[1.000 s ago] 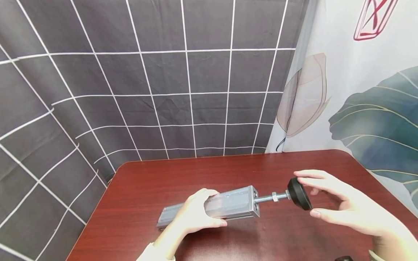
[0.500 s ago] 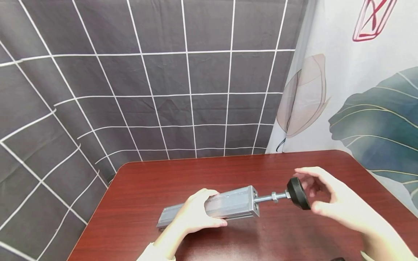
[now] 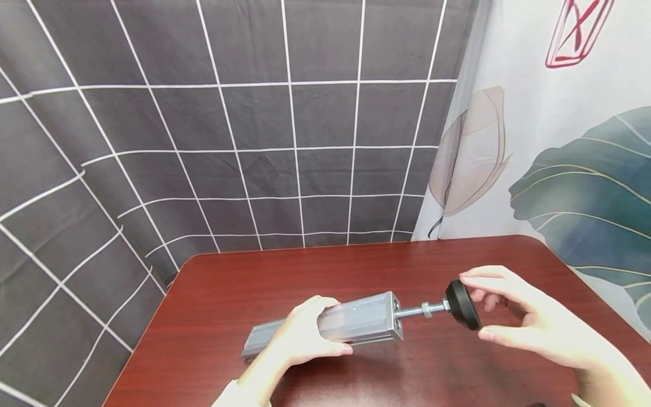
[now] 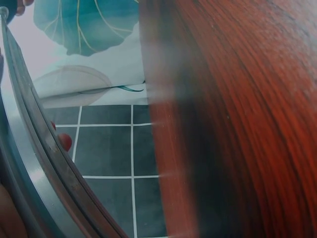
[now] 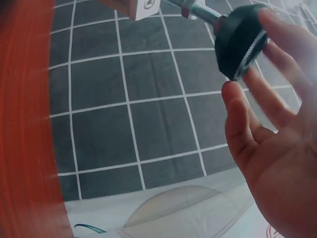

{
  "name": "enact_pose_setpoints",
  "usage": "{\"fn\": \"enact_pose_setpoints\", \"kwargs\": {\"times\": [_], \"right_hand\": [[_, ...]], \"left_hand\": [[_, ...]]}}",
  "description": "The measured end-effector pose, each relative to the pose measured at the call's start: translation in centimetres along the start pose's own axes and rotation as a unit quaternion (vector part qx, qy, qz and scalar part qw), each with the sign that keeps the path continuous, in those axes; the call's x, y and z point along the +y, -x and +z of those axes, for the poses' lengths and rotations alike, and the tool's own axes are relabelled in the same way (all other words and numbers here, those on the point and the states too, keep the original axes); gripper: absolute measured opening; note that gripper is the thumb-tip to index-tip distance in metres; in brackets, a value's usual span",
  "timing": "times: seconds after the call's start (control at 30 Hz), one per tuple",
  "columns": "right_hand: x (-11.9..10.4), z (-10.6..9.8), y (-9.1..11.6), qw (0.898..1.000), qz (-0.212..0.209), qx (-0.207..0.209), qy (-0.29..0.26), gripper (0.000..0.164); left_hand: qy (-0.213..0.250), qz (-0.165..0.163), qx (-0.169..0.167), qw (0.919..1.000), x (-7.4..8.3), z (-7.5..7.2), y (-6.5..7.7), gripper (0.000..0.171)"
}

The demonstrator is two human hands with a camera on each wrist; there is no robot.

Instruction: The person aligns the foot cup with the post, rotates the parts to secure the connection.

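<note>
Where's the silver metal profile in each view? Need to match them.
Head: silver metal profile at lower centre, gripped by the left hand.
Left wrist: along the left side, top-left corner to bottom edge.
Right wrist: only its end shows, at the top edge, left of centre.
Shared landmark: dark grid curtain.

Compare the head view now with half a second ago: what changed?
The right hand has uncurled somewhat: its fingers stretch to the upper rim of the black foot, and its thumb sits slightly lower, near the bottom edge. Unchanged: the left hand grips the metal cylinder, with the foot on the rod.
</note>
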State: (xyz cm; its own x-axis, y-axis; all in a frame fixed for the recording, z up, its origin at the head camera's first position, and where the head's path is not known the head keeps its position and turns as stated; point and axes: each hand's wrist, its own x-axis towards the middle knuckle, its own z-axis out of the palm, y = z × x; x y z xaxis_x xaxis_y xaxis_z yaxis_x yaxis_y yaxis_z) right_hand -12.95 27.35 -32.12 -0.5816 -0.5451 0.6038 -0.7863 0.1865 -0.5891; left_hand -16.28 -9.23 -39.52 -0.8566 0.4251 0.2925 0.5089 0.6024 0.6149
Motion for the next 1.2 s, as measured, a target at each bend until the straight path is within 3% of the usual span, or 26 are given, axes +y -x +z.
{"fn": "enact_pose_setpoints", "kwargs": {"times": [0.17, 0.27, 0.4, 0.5, 0.63, 0.77, 0.97, 1.07, 1.2], "right_hand": [[0.4, 1.0, -0.4, 0.996, 0.059, 0.055, -0.034, 0.066], [0.7, 1.7, -0.8, 0.992, 0.068, 0.080, -0.064, 0.055], [0.9, 2.6, -1.4, 0.989, 0.035, 0.106, -0.099, 0.045], [1.1, 2.9, -1.6, 0.989, 0.004, 0.111, -0.100, 0.053], [1.1, 2.3, -1.3, 0.991, -0.028, 0.106, -0.082, 0.076], [0.2, 1.8, -1.4, 0.995, -0.041, 0.070, -0.058, 0.089], [-1.2, 2.1, -2.9, 0.990, -0.104, 0.011, -0.095, 0.064], [-1.2, 1.9, -3.1, 0.988, -0.109, -0.005, -0.109, 0.057], [-0.5, 1.7, -2.5, 0.991, -0.074, 0.010, -0.110, 0.068]], "left_hand": [[0.009, -0.007, 0.004, 0.9999, 0.1, 0.0, 0.0, 0.065], [0.013, -0.012, 0.005, 0.9998, 0.1, 0.0, 0.0, 0.065], [0.019, -0.012, 0.010, 0.9997, 0.1, -0.2, 0.0, 0.065], [0.027, -0.011, 0.015, 0.9995, 0.0, -0.4, 0.0, 0.065], [0.030, -0.011, 0.024, 0.9992, -0.2, -0.7, 0.0, 0.064], [0.030, -0.010, 0.033, 0.9990, -0.2, -0.9, 0.0, 0.064], [0.030, -0.017, 0.019, 0.9992, -0.2, -1.0, 0.1, 0.065], [0.033, -0.016, 0.011, 0.9993, -0.1, -0.9, 0.1, 0.065], [0.031, -0.013, 0.013, 0.9993, 0.0, -0.9, 0.0, 0.065]]}}
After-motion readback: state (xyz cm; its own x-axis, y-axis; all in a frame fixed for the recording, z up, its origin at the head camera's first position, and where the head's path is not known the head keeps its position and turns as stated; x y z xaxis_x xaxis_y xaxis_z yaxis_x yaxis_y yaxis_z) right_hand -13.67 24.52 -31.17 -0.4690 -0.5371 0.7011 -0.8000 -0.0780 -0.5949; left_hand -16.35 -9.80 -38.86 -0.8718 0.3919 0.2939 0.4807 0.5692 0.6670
